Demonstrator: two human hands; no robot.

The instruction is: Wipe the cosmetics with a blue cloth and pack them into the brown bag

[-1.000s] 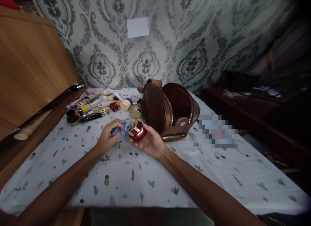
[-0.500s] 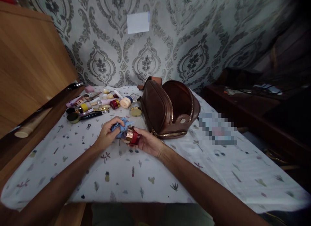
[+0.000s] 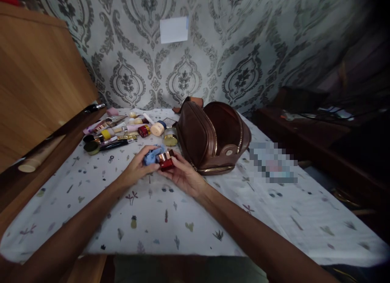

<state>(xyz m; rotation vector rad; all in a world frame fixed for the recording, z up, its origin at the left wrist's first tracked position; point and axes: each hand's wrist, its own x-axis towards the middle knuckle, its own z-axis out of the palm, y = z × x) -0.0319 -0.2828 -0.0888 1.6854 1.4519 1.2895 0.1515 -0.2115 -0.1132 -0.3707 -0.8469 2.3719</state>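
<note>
A small red cosmetic jar with a shiny gold lid [image 3: 166, 164] is gripped in my right hand [image 3: 186, 175], its lid side up. My left hand [image 3: 136, 168] is closed on a crumpled blue cloth [image 3: 151, 156], which touches the jar's left side. Both hands meet above the table's middle. Just right of them stands a brown leather bag [image 3: 198, 139], unzipped, its dark inside showing. Behind the hands lies a gold-and-silver jar [image 3: 170, 137], close to the bag.
Makeup items and brushes lie in a group at back left, among them a second red jar [image 3: 144, 131], a cream jar with a blue lid [image 3: 158, 128] and a black brush [image 3: 117, 144]. A blurred flat item [image 3: 273, 163] lies right of the bag. Patterned cloth [image 3: 134, 238] covers the table.
The red jar has turned in my right hand from lying sideways, lid to the left, to lid upward. The blue cloth in my left hand has shifted slightly along with it.
</note>
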